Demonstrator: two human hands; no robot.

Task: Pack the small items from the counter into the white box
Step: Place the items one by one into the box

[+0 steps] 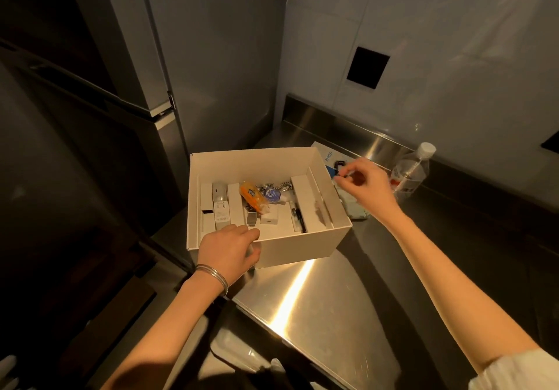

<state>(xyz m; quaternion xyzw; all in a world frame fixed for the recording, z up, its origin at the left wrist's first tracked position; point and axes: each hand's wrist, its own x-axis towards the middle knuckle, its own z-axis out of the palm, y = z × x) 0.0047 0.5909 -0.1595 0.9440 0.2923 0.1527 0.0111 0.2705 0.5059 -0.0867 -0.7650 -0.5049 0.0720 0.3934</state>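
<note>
The open white box stands on the steel counter. Inside lie a white plug charger, an orange packet, a small blue and white item, a metal chain and white cardboard dividers. My left hand grips the box's near left rim, fingers curled over the edge. My right hand hovers just past the box's right wall, pinching a small dark item at its fingertips; what that item is cannot be made out.
A white and blue carton lies flat behind the box's right side. A pale green cloth sits beside the box under my right hand. A clear water bottle stands further right. A tall refrigerator rises at left.
</note>
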